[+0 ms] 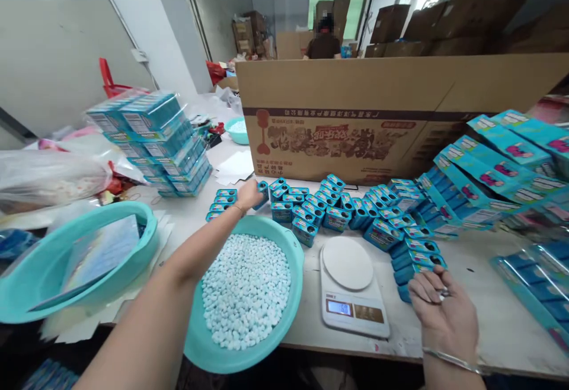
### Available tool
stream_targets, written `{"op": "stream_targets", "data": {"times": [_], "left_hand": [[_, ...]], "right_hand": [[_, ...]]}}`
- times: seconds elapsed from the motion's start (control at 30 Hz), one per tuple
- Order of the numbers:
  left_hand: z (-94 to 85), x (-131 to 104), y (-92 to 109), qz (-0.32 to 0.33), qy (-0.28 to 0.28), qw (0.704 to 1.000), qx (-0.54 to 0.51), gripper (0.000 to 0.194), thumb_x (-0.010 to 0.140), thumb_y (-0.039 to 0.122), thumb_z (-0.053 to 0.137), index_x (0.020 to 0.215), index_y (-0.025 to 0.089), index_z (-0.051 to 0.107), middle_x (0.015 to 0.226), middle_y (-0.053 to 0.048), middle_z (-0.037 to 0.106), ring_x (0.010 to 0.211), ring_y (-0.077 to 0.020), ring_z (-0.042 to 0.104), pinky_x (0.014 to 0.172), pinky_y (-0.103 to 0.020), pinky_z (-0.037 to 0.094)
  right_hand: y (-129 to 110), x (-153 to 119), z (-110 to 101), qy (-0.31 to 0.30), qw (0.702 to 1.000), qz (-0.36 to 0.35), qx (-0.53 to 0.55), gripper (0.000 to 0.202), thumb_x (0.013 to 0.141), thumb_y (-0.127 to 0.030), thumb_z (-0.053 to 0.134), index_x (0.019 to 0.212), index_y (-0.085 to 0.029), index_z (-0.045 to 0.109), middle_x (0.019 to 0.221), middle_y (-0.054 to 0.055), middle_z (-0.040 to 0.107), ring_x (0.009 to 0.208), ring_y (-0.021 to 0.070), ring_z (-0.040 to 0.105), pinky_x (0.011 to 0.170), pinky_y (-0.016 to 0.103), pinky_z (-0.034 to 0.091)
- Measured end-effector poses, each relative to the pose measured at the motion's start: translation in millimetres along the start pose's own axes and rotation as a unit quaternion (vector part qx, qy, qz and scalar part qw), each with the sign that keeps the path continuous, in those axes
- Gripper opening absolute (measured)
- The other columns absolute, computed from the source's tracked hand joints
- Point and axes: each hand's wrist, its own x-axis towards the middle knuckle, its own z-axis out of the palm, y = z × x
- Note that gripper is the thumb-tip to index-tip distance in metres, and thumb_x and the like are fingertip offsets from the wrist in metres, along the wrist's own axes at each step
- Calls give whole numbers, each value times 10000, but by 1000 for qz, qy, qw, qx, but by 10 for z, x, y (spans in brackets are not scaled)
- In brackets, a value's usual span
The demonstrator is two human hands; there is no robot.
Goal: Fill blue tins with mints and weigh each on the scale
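Observation:
My left hand (pixel 248 195) stretches over the far side of the basin, its fingers closed on a small blue box (pixel 262 193). Under that forearm, a turquoise basin (pixel 297 259) holds many small pale candy-like pieces (pixel 249 289). My right hand (pixel 444 301) is palm up at the right, fingers curled around a few small whitish pieces (pixel 443 293). It is beside the near end of a row of small blue boxes (pixel 411 265), which have dark round openings on top. Between basin and right hand stands a white kitchen scale (pixel 349 265) with a lit display and a bare plate.
Behind the boxes stands a large cardboard carton (pixel 355 93). Wrapped blue packs (pixel 164 141) are stacked at left, above another turquoise basin (pixel 151 242) holding a plastic-covered sheet. Blue display cartons (pixel 502 165) pile up at right. A person (pixel 324 43) is in the background.

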Motion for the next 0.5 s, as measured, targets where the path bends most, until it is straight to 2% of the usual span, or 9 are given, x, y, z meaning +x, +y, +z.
{"op": "stream_targets", "data": {"times": [0.07,0.13,0.2,0.27,0.33,0.4,0.47,0.5], "left_hand": [[182,24,-17,13,-35,999,-9,361,729,226,665,1066,102,629,1093,-188,693,1036,-316,653,837,-333,494],[222,53,-74,34,-55,998,-25,460,714,266,705,1135,107,612,1100,-157,701,1018,-278,664,833,-294,500],[115,97,-218,47,-41,997,-39,626,757,342,684,1306,105,499,1262,-163,629,1141,-260,608,921,-284,474],[-81,144,-452,38,-8,998,-42,747,832,395,603,1447,94,306,1450,-192,455,1322,-256,460,1049,-302,388],[-270,179,-725,9,10,999,-33,829,846,412,581,1494,85,180,1532,-223,306,1420,-287,310,1121,-348,301],[-382,205,-961,-28,-8,999,-20,940,777,442,663,1502,96,174,1538,-258,262,1427,-364,275,1120,-423,296],[-395,235,-1111,-57,-48,997,-10,1019,684,482,742,1491,123,237,1513,-276,306,1378,-420,349,1066,-462,362],[-372,255,-1149,-64,-69,996,-8,1019,658,505,756,1479,138,277,1498,-269,343,1349,-417,398,1035,-452,398]], "right_hand": [[-1,-9,10,-2,1000,-3,-6,127,812,-91,497,728,-186,487,448,-99,349,294,47,304,304,149,288],[-29,-1,5,-4,1000,-11,-13,126,807,-84,503,733,-186,490,453,-99,335,298,43,298,308,144,277],[-61,12,-10,-2,1000,-15,-22,142,802,-64,491,734,-188,490,457,-97,322,305,44,298,314,144,278],[-72,14,-13,0,999,-13,-30,168,802,-41,463,731,-190,490,456,-93,316,308,48,299,319,148,284],[-46,-3,9,6,999,-10,-31,189,817,-37,431,721,-188,492,448,-90,316,302,50,299,318,152,281],[5,-33,53,14,1000,-2,-25,212,839,-45,399,712,-185,494,437,-87,321,291,51,300,310,154,269],[59,-65,95,22,1000,6,-14,235,853,-50,368,702,-184,488,432,-82,331,283,53,302,302,155,260],[80,-78,107,24,1000,6,-9,237,855,-51,364,700,-184,484,433,-81,337,280,53,302,300,153,258]]}}
